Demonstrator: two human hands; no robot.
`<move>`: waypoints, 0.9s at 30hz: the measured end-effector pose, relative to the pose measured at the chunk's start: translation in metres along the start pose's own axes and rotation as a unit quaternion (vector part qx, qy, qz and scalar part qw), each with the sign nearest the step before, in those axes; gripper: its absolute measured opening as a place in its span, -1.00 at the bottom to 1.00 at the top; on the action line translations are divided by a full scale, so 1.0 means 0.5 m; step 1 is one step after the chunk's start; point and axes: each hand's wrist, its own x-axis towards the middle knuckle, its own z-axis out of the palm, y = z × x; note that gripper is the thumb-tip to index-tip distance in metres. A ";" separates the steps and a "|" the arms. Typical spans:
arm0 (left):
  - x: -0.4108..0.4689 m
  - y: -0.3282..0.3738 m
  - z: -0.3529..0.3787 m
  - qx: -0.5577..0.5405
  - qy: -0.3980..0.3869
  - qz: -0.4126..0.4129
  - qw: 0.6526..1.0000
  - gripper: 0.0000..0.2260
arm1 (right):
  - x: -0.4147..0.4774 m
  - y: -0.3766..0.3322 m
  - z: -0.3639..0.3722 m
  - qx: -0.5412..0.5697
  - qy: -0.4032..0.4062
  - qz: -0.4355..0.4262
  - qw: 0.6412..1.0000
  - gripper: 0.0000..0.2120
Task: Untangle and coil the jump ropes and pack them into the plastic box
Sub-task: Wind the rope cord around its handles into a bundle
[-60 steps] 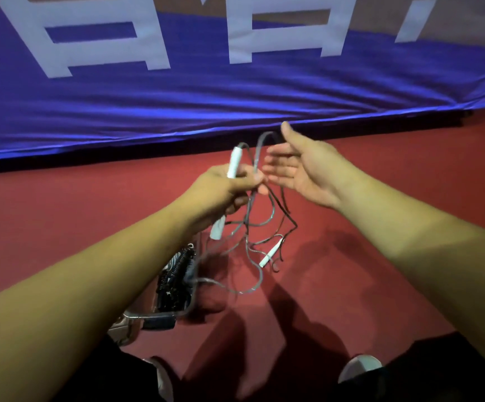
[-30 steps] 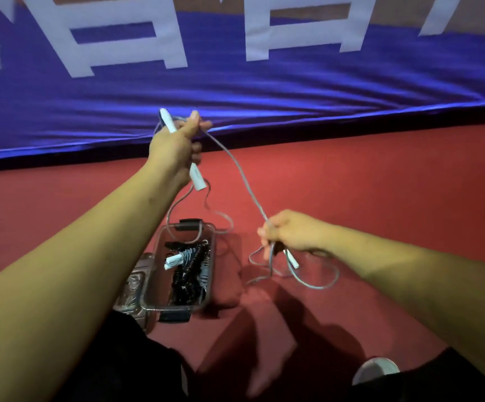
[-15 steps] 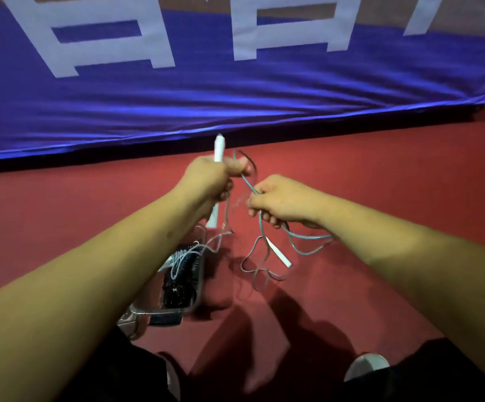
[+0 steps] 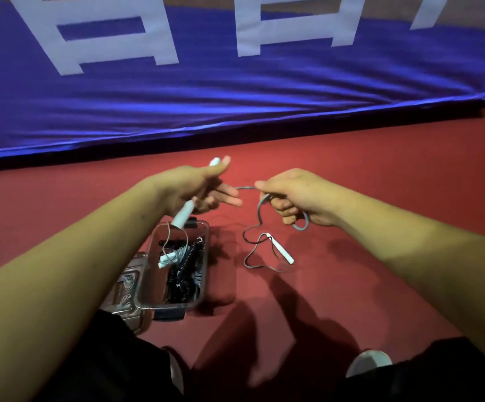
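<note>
Red floor point(image 4: 366, 169) beneath — my left hand point(image 4: 190, 188) grips a white handle point(image 4: 181, 218), my right hand point(image 4: 296, 195) curls round the grey rope point(image 4: 260, 210).

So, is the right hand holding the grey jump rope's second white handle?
No, the right hand grips only the thin grey cord; that white handle sits lower, free of both hands.

Both bare forearms are reaching forward from the lower corners and drawing in toward the middle. The left hand point(image 4: 189, 188) is gripping a white handle point(image 4: 182, 217) across its palm, with the thumb lying along the upper end and two fingers point(image 4: 229, 195) sticking out straight toward the other hand. The right hand point(image 4: 296, 195), back upward, is pinching a grey rope point(image 4: 260, 207) at its fingertips, the lower fingers curling under around it. The two hands are hovering near each other, not touching.
</note>
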 end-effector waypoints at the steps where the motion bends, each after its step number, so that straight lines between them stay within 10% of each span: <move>1: -0.003 0.000 0.033 0.012 -0.014 0.012 1.000 -0.53 | -0.002 -0.002 0.010 -0.026 -0.012 -0.012 1.000 -0.75; 9: 0.025 0.028 0.030 -0.126 0.134 0.181 0.966 -0.85 | 0.013 0.015 0.013 -0.141 -0.025 0.018 0.989 -0.89; 16: 0.023 0.039 -0.074 -0.244 0.200 0.261 0.912 -0.81 | 0.002 0.019 -0.022 0.109 -0.079 0.110 0.985 -0.83; 20: 0.021 0.026 -0.125 -0.225 0.251 0.184 0.923 -0.79 | 0.002 0.035 -0.019 0.028 -0.035 0.033 0.998 -0.88; 24: -0.013 -0.017 -0.074 -0.054 0.051 -0.027 0.997 -0.52 | 0.015 0.012 -0.010 0.111 0.001 -0.029 0.993 -0.85; 27: -0.023 -0.024 0.029 -0.041 -0.024 -0.024 0.999 -0.52 | 0.011 0.012 0.016 -0.056 -0.052 0.028 0.997 -0.82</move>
